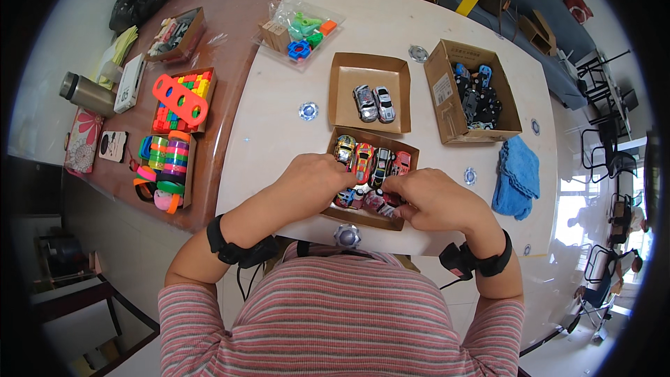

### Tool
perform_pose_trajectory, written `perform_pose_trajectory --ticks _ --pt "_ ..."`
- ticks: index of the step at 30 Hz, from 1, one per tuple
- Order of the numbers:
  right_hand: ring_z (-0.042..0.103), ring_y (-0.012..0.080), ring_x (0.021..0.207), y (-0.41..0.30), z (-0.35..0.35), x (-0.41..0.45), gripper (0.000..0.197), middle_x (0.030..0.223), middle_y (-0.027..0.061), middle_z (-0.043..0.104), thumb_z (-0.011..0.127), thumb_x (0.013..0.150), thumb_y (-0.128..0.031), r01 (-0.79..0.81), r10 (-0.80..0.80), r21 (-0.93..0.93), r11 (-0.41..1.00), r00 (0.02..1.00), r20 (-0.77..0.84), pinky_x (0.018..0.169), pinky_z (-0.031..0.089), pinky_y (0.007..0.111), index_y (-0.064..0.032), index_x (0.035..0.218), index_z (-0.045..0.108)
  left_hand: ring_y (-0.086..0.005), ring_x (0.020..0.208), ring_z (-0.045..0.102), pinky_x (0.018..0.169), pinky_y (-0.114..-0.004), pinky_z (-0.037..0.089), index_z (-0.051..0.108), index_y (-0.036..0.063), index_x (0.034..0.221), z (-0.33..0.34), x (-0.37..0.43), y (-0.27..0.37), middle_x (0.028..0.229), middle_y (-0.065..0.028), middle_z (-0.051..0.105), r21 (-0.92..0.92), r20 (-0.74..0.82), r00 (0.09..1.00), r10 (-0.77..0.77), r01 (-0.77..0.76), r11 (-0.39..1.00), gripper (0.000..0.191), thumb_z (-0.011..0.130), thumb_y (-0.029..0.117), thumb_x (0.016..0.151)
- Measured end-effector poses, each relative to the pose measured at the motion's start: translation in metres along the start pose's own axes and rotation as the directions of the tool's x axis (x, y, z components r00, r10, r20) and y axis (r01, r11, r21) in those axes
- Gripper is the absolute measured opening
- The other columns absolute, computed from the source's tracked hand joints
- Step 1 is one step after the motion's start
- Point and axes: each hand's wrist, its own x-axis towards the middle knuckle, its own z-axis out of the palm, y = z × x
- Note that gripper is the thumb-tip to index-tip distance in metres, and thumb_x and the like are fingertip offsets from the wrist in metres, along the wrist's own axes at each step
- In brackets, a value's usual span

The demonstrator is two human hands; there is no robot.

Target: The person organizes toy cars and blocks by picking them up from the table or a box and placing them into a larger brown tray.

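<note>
An open cardboard tray [366, 222] in front of me holds several toy cars in two rows. The far row has a yellow car [345, 147], a red and yellow car [363, 159], a black car [381, 167] and a red car [401, 161]. My left hand [319, 183] reaches over the tray's left side, fingertips between the rows; its grip is hidden. My right hand [437, 196] pinches the end of a tilted pink and white toy car [381, 201] in the near row. Left of that lies a blue and multicoloured toy car [346, 199].
Behind stands another cardboard tray [343, 70] with two silver toy cars [374, 103]. At right are a deep cardboard box [445, 99] of toy cars and a blue cloth [515, 178]. A plastic tray of toy pieces [303, 31] lies far left; boxes of colourful items [172, 167] stand on the brown table.
</note>
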Motion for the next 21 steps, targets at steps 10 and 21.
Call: perform_pose_trajectory --ticks 10,21 --pt "0.094 0.0471 0.123 -0.011 0.011 0.026 0.035 0.124 0.0207 0.097 0.098 0.109 -0.016 -0.077 0.125 -0.220 0.972 0.968 0.216 0.106 0.074 0.064 -0.0114 0.144 0.097 -0.0350 0.125 0.092 0.102 -0.056 0.074 0.098 0.0167 0.132 -0.007 -0.001 0.003 0.126 -0.0057 0.088 -0.002 -0.005 0.997 0.080 -0.081 0.997 0.025 0.103 0.027 0.110" --pt "0.096 0.0460 0.122 0.005 0.040 0.019 0.031 0.125 0.0173 0.098 0.098 0.113 -0.023 -0.021 0.039 -0.121 0.992 0.988 0.149 0.101 0.075 0.063 -0.0139 0.143 0.098 -0.0354 0.128 0.092 0.103 -0.054 0.073 0.101 0.0170 0.138 -0.014 0.007 -0.008 0.131 -0.0071 0.089 -0.031 0.150 0.987 0.064 -0.060 0.998 0.032 0.105 0.034 0.111"
